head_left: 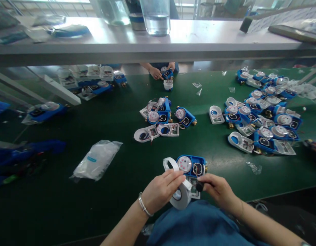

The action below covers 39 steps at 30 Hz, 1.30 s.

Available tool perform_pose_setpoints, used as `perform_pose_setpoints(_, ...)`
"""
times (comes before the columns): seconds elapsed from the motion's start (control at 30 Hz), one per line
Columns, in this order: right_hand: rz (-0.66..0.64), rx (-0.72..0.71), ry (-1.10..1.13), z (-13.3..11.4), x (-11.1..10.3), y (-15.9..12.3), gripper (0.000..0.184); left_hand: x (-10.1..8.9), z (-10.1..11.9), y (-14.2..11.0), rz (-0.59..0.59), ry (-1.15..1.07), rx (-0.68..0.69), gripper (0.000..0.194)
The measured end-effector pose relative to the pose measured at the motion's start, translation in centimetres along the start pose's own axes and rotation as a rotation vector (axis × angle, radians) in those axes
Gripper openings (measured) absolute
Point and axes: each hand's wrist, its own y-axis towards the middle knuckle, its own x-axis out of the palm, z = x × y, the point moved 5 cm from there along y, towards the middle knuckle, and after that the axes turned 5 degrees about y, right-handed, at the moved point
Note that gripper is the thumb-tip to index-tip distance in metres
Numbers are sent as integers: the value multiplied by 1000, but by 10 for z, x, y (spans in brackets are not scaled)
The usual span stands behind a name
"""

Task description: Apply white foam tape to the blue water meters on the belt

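Note:
A blue water meter (199, 159) with a round white dial lies on the green bench close to my body. My left hand (161, 191) is closed on a roll of white tape (183, 202), and a loose strip of it curls up beside the dial. Between the fingertips of my right hand (219, 191) is a small black round part (199, 186), just below the meter's open compartment with its wires. A grey-white cover (196, 194) lies under the hands, partly hidden by the roll.
A bag of white pieces (98, 160) lies to the left. Several meters with opened covers sit mid-bench (161, 118) and at right (265, 133). Above runs a white shelf (199, 36) bearing a water container (156, 22). Across the bench, another person's hands (156, 72) handle a meter.

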Motion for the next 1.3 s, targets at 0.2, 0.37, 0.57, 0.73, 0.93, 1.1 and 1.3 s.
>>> perform_pose_setpoints(0.2, -149, -73, -40, -16, 4, 18, 19, 0, 5, 2, 8, 4, 31, 28)
perform_pose_setpoints(0.37, -230, -209, -67, -21, 17, -5, 20, -7, -5, -6, 70, 15, -92, 32)
perform_pose_setpoints(0.57, -96, -209, -52, -22, 8, -2, 19, -1, 2, -6, 37, -9, -58, 30)
perform_pose_setpoints(0.73, -100, -293, -173, -25, 4, 7, 11, -4, 6, -3, 44, 9, -19, 29)
perform_pose_setpoints(0.93, -145, -310, -167, -27, 8, 9, 11, -3, 6, -5, -12, 9, 38, 28)
perform_pose_setpoints(1.1, -188, -282, -175, -30, 8, 13, 12, -3, 6, -3, -110, 4, 75, 30)
perform_pose_setpoints(1.3, -190, -270, -174, -33, 5, 17, 10, -2, 6, 0, -215, -19, 35, 37)
